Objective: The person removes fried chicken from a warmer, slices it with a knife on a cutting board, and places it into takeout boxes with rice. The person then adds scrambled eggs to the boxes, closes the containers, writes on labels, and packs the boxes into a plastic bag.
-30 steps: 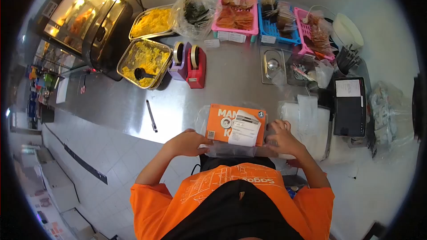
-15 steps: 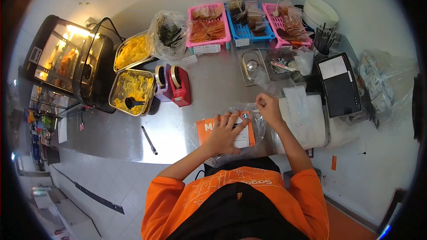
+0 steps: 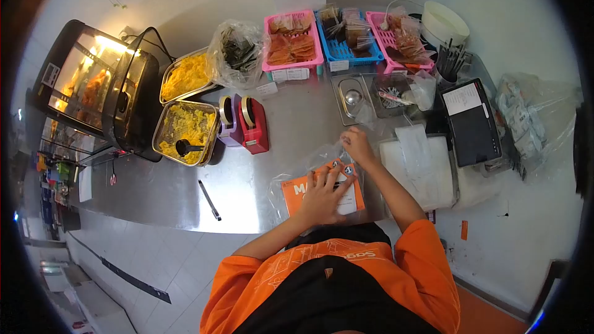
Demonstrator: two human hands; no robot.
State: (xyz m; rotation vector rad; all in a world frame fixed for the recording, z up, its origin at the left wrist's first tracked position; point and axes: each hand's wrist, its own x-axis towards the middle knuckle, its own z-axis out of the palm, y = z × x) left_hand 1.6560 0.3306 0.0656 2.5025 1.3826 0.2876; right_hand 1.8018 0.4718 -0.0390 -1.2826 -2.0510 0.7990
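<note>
An orange box [image 3: 293, 195] with white lettering and a white paper slip on top lies at the front edge of the steel table, with a clear plastic bag [image 3: 276, 180] around it. My left hand [image 3: 323, 199] rests flat on the box, fingers spread, covering part of the lettering and slip. Just beyond the box's right corner, my right hand [image 3: 357, 145] is closed in a pinch on the clear plastic. A black pen [image 3: 209, 200] lies to the left of the box.
Two tape dispensers [image 3: 253, 127] stand beside trays of yellow food [image 3: 185, 130]. Pink and blue baskets [image 3: 351, 52] line the back. On the right are a steel container [image 3: 352, 98], a white stack [image 3: 427, 176] and a black tablet [image 3: 473, 130]. A lit food warmer [image 3: 93, 86] is at far left.
My left hand has moved from the box's left side onto its top. My right hand has gone from its right side to beyond the far right corner, now pinching plastic. The camera view has shifted.
</note>
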